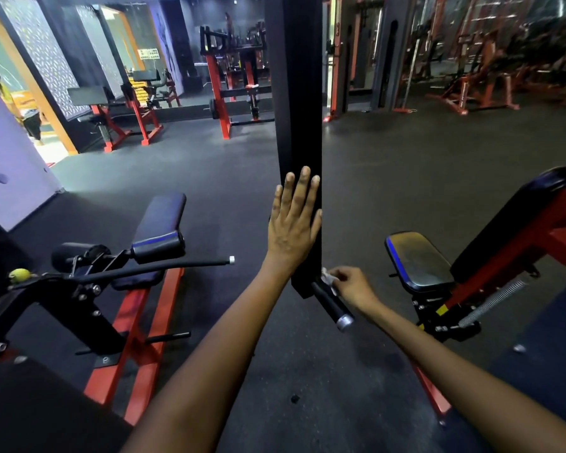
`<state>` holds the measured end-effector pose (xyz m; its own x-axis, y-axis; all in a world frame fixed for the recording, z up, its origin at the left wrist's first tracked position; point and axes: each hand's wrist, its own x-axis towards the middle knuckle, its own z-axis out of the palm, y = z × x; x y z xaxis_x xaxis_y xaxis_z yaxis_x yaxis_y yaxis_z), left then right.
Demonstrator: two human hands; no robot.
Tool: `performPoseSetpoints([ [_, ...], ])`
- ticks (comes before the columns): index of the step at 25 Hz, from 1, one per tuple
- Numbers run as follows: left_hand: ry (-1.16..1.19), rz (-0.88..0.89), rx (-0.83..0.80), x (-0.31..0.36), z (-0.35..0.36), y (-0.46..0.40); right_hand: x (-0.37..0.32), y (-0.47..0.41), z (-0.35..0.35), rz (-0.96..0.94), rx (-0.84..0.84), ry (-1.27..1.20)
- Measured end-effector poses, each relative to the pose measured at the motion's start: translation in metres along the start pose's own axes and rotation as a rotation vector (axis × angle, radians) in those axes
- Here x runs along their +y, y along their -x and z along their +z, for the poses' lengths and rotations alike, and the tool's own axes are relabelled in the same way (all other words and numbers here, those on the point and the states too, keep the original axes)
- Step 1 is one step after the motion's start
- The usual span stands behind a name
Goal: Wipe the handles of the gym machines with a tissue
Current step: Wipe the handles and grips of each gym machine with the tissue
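At frame centre, the left hand point(294, 220) presses flat, fingers straight, against the black post point(296, 93). Just below, the right hand point(352, 286) pinches a tissue point(328, 276) against the handle point(332, 305).

Black upright bar point(299, 125) runs from 12 o'clock down to centre — blocks straight-ahead reach. Left hand point(293, 223) pressed flat on its face; right hand point(352, 286) just beside its foot at 4 o'clock, at the handle point(332, 304). Seat pad point(419, 259) crowds 3 o'clock. Bench with long rod point(164, 268) fills 9 o'clock. Open floor point(307, 371) at 6 o'clock between the forearms, and either side of the bar toward 11 and 1 o'clock.
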<state>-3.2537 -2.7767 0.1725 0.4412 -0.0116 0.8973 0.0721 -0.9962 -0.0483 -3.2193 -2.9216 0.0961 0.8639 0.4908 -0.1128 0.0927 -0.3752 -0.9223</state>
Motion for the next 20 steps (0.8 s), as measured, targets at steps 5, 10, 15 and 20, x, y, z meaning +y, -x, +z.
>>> performPoseSetpoints([
  [5,0.088,0.008,0.001,-0.004,0.005,0.001,0.005,0.012,-0.015,0.46,-0.441,-0.396],
  [10,0.08,0.024,-0.004,-0.006,0.005,0.007,0.009,0.012,-0.001,0.593,-0.369,-0.718],
  [15,0.103,0.039,-0.014,-0.007,0.006,0.003,0.016,0.007,-0.016,0.613,-0.431,-0.693],
  [20,0.12,0.04,-0.036,-0.007,0.007,0.011,0.014,0.021,0.01,0.049,0.0,-0.244],
])
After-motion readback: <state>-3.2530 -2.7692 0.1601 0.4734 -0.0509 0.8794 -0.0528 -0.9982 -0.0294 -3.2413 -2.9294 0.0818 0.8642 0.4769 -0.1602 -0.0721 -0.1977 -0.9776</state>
